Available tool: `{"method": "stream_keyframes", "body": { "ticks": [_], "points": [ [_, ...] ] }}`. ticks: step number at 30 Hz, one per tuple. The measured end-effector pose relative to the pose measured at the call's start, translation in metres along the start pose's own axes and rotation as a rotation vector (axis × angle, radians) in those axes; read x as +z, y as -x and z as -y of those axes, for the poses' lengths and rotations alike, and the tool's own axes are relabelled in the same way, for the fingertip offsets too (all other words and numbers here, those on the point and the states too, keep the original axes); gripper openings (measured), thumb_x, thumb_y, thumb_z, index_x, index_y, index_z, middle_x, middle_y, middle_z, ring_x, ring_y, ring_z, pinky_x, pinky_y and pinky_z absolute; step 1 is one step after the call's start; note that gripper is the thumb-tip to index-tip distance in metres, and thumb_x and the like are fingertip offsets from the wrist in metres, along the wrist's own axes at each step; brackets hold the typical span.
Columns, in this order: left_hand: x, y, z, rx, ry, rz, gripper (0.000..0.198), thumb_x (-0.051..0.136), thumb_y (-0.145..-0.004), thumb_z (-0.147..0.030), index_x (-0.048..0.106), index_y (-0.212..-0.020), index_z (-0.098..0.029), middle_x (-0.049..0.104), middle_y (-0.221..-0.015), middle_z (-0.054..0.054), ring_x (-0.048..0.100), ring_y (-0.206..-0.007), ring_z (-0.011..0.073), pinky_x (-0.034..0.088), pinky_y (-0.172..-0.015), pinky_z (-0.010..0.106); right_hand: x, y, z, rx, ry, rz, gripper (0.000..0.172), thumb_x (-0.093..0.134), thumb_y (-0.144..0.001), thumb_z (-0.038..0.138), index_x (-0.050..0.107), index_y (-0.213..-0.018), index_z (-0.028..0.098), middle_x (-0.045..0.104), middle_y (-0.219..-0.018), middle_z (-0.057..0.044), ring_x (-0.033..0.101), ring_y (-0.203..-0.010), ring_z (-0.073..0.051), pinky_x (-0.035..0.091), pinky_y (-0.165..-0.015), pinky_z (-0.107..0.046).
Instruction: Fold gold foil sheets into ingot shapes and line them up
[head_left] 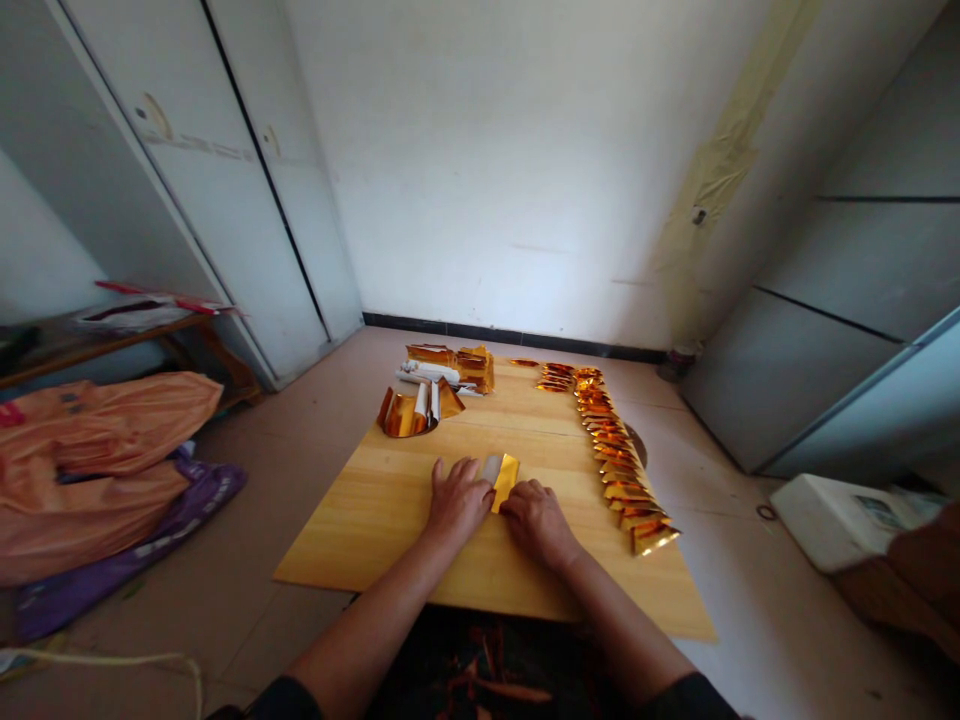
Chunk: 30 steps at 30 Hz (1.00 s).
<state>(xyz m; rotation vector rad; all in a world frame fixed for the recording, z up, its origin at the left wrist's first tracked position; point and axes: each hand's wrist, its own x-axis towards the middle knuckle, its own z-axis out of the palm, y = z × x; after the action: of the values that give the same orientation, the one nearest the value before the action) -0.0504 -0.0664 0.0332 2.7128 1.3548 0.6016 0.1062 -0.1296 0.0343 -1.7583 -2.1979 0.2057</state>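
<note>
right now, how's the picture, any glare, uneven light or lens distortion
In the head view, bright glints speckle the folded gold pieces at right, while the central gold strip shines more evenly; in the head view, the wide lens seems to tilt the left-hand cabinet outward; in the head view, the white wall is bright, the right edge dim.

Left hand [459, 497] and right hand [541, 520] are resting close together.
Both forearms [379, 618] are slanting inward, fingers [531, 488] bending.
</note>
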Motion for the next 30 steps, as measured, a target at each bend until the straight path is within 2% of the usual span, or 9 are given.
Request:
{"method": "stream_keyframes", "body": {
  "ticks": [3, 6, 12, 16, 23, 30],
  "points": [
    [0.002, 0.001, 0.005, -0.018, 0.025, 0.012, 0.008, 0.061, -0.081, -0.026, 0.069, -0.082, -0.026, 0.060, -0.113, 0.004, 0.050, -0.109, 0.0225, 0.027, -0.101, 0.050, 0.004, -0.001, 0.003, -0.026, -0.022, -0.007, 0.016, 0.055, -0.086, 0.019, 0.070, -0.087, 0.026, 0.063, -0.092, -0.004, 0.051, -0.091, -0.019, 0.037, -0.077, -0.030],
    [0.006, 0.002, 0.010, 0.036, 0.067, 0.004, 0.007, 0.061, -0.081, -0.024, 0.068, -0.084, -0.024, 0.062, -0.101, 0.003, 0.052, -0.099, 0.0189, 0.035, -0.092, 0.039, 0.006, -0.001, -0.002, -0.059, -0.054, -0.056, 0.016, 0.056, -0.086, 0.020, 0.071, -0.086, 0.027, 0.062, -0.103, -0.004, 0.051, -0.094, -0.019, 0.037, -0.079, -0.030],
    [0.009, 0.000, 0.009, 0.115, 0.112, 0.021, 0.012, 0.056, -0.083, -0.018, 0.066, -0.076, -0.021, 0.062, -0.082, 0.002, 0.053, -0.086, 0.0164, 0.037, -0.076, 0.030, 0.006, 0.000, -0.016, -0.154, -0.085, -0.074, 0.018, 0.056, -0.087, 0.021, 0.070, -0.093, 0.030, 0.066, -0.102, -0.003, 0.053, -0.095, -0.018, 0.037, -0.082, -0.031],
    [0.008, 0.003, 0.013, 0.170, 0.139, 0.056, 0.016, 0.053, -0.086, -0.019, 0.067, -0.078, -0.021, 0.064, -0.083, 0.002, 0.054, -0.086, 0.0162, 0.036, -0.077, 0.031, 0.007, -0.004, -0.026, -0.192, -0.138, -0.072, 0.014, 0.059, -0.086, 0.027, 0.071, -0.091, 0.030, 0.066, -0.104, -0.002, 0.054, -0.094, -0.018, 0.037, -0.082, -0.031],
    [0.002, 0.015, 0.022, 0.223, 0.181, 0.094, 0.020, 0.054, -0.083, -0.018, 0.067, -0.096, -0.026, 0.067, -0.100, 0.001, 0.054, -0.096, 0.0187, 0.033, -0.084, 0.037, 0.014, -0.014, -0.039, -0.254, -0.200, -0.058, 0.013, 0.066, -0.080, 0.032, 0.071, -0.091, 0.028, 0.065, -0.101, -0.003, 0.055, -0.092, -0.018, 0.038, -0.080, -0.030],
    [0.003, 0.014, 0.021, 0.221, 0.183, 0.084, 0.014, 0.059, -0.081, -0.023, 0.067, -0.092, -0.026, 0.068, -0.098, 0.001, 0.054, -0.095, 0.0197, 0.031, -0.084, 0.038, 0.013, -0.019, -0.036, -0.267, -0.139, -0.061, 0.008, 0.065, -0.081, 0.029, 0.070, -0.087, 0.027, 0.064, -0.095, -0.002, 0.055, -0.089, -0.017, 0.038, -0.078, -0.029]
  ]
}}
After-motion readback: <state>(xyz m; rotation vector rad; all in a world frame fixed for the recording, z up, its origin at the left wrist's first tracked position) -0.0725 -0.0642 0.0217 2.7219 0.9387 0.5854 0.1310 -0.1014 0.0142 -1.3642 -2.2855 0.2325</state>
